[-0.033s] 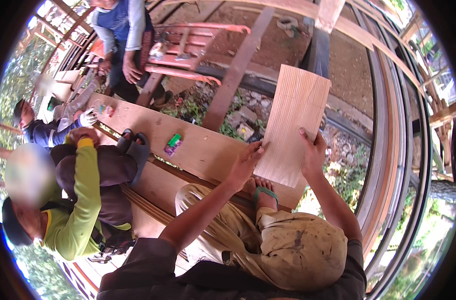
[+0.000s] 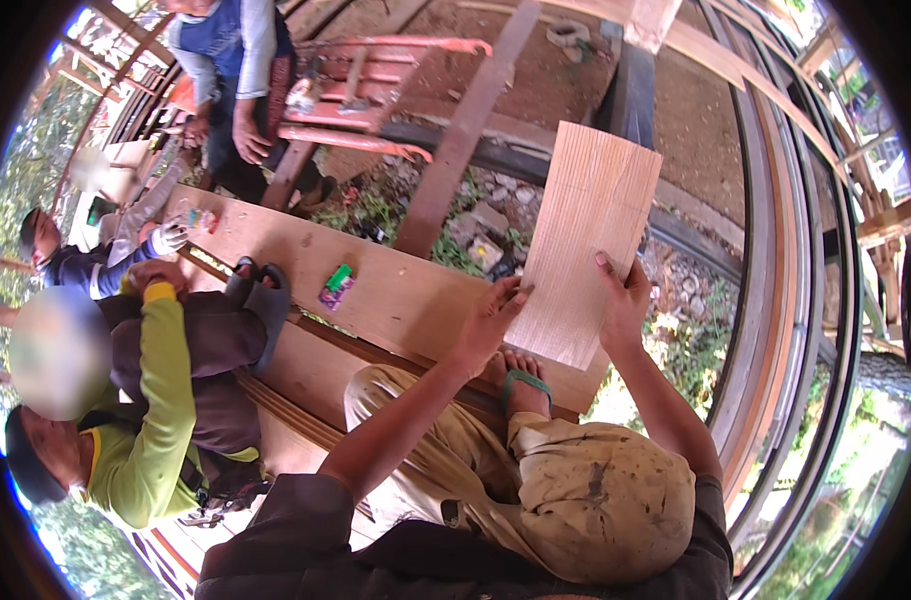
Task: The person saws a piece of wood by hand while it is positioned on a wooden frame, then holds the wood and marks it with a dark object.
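Both my hands hold a short, flat wooden board (image 2: 587, 240), pale brown with straight grain, tilted up in front of me. My left hand (image 2: 490, 322) grips its left edge near the lower end, thumb and fingers close together. On the opposite edge, my right hand (image 2: 625, 300) has its thumb on the board's face, with the other fingers partly hidden behind. Below the board's lower end, my foot in a green sandal (image 2: 526, 385) rests on a long wide plank (image 2: 400, 292). A green lighter (image 2: 339, 277) lies on a small purple packet (image 2: 331, 298) on that plank.
A person in a yellow-green top (image 2: 165, 400) sits close at my left, and a gloved person (image 2: 100, 262) sits beyond. Another person in blue (image 2: 225, 60) stands near an orange-red slatted rack (image 2: 365, 85). Long beams (image 2: 765, 250) run along the right; rubble (image 2: 490, 215) lies below the plank.
The view has shifted slightly, so the plank, lighter and people sit a little further left. My hands keep the same hold on the board, whose tilt has changed slightly.
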Tool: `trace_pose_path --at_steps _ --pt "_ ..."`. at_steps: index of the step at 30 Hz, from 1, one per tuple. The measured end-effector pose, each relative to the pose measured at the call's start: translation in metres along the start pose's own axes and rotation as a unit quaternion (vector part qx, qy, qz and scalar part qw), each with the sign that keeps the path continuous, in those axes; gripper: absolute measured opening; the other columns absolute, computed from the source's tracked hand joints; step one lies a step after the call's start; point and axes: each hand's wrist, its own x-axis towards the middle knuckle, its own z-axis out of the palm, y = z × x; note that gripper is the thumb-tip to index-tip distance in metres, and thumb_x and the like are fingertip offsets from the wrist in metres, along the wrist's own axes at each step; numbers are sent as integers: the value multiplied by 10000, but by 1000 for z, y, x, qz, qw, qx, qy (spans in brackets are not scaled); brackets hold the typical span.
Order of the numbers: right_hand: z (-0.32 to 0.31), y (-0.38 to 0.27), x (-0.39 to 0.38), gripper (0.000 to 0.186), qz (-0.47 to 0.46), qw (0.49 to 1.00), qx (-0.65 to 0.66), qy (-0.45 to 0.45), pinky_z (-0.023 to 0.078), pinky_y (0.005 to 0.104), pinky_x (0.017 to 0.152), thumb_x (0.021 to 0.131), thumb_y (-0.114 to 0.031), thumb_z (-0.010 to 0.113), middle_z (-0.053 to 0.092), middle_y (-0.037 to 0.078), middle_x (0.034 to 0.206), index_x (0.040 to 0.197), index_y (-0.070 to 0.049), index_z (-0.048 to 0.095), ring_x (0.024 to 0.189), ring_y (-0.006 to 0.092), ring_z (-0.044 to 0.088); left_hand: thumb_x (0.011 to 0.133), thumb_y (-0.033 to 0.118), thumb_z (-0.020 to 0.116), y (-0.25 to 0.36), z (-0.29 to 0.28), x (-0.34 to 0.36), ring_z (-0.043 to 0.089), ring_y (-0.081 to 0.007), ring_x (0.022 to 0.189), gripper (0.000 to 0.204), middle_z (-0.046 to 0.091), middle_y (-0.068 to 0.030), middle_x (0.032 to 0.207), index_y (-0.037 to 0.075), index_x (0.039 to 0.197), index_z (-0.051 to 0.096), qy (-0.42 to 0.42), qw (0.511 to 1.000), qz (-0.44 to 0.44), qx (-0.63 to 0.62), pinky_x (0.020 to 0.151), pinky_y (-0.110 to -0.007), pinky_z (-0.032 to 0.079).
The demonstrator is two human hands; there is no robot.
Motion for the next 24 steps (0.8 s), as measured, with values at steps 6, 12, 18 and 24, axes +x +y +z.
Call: trace_pose_path --at_steps 6,12,18,24 --pt "-23 26 29 389 -2 996 -82 -22 516 298 883 972 -170 778 736 64 1109 1280 31 649 978 111 653 1069 203 657 -52 4 40 583 -88 1147 381 671 -21 1189 3 1382 571 -2 997 -47 -54 1034 -272 451" --pt "-3 42 57 424 223 973 -43 -44 540 324 903 998 -276 751 721 81 1139 1282 15 633 1004 162 684 1022 217 697 -28 -19 48 603 -127 1168 493 650 -64 1244 15 1431 510 -14 982 -123 -146 1024 -313 485" --pt "17 70 58 485 356 932 -8 -76 554 371 954 1003 -325 740 690 93 1227 1345 -16 590 1098 204 695 995 220 683 -17 -42 60 594 -217 1328 710 588 -140 1423 -14 1578 351 -21 941 -171 -290 1100 -399 513" --pt "9 80 51 515 339 938 -20 -76 552 375 963 1003 -343 741 685 87 1252 1370 -22 578 1136 196 682 960 146 722 -31 -47 62 606 -230 1316 744 576 -164 1438 -24 1576 343 -41 930 -195 -307 1111 -403 516"
